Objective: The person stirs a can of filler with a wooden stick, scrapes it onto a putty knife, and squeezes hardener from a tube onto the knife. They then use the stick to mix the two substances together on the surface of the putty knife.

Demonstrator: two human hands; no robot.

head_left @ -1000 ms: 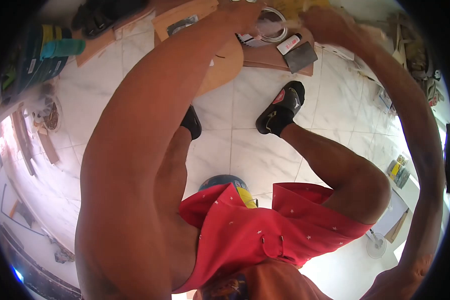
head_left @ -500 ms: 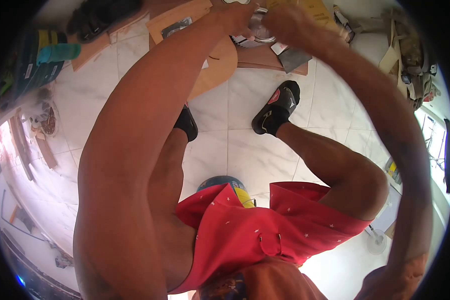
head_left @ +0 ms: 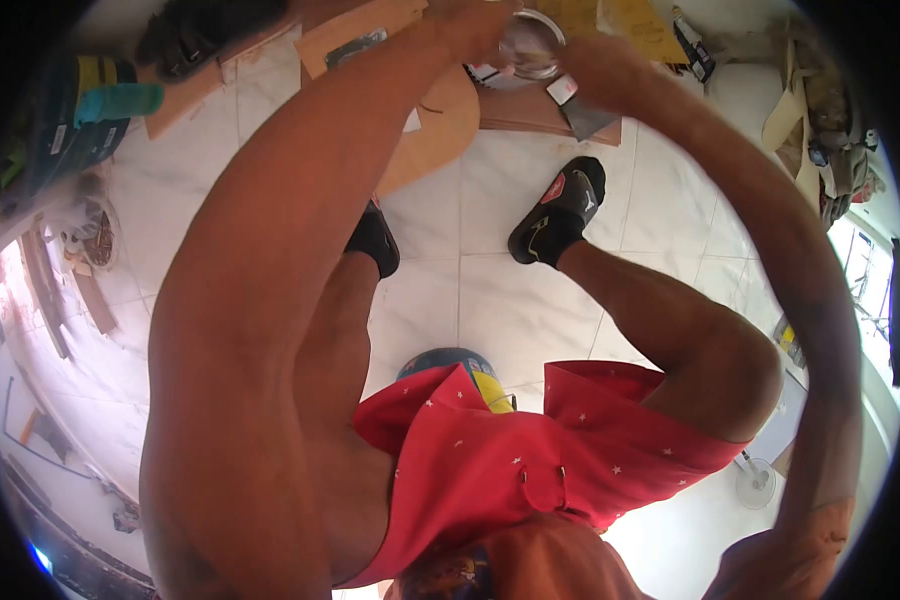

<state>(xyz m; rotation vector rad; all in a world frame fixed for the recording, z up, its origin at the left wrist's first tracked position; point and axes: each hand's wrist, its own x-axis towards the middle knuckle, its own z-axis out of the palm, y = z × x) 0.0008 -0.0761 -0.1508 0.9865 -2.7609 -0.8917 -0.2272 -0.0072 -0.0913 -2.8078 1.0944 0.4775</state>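
Note:
At the top of the view stands a round metal tin point(head_left: 532, 46) with a shiny rim, its inside pale and blurred. My left hand point(head_left: 478, 36) grips the tin's left side, its fingers curled against the wall. On the right side, close to the rim, is my right hand point(head_left: 598, 72); motion smears its fingers, so I cannot make out whether they hold anything. Just below that hand lie a dark grey flat sheet point(head_left: 592, 122) and a small white and red packet point(head_left: 561, 90).
A brown board point(head_left: 540, 118) lies under the tin, with a rounded tan panel point(head_left: 440, 135) to its left. A yellow-brown sheet point(head_left: 645, 28) is at the top right, beside a dark tube point(head_left: 694, 45). Below me is a blue bucket point(head_left: 440, 361). A teal bottle point(head_left: 120, 103) sits at left.
My right hand has shifted right and slightly down along the tin's rim, showing more of its opening. My left hand stays at the tin. The view has moved slightly.

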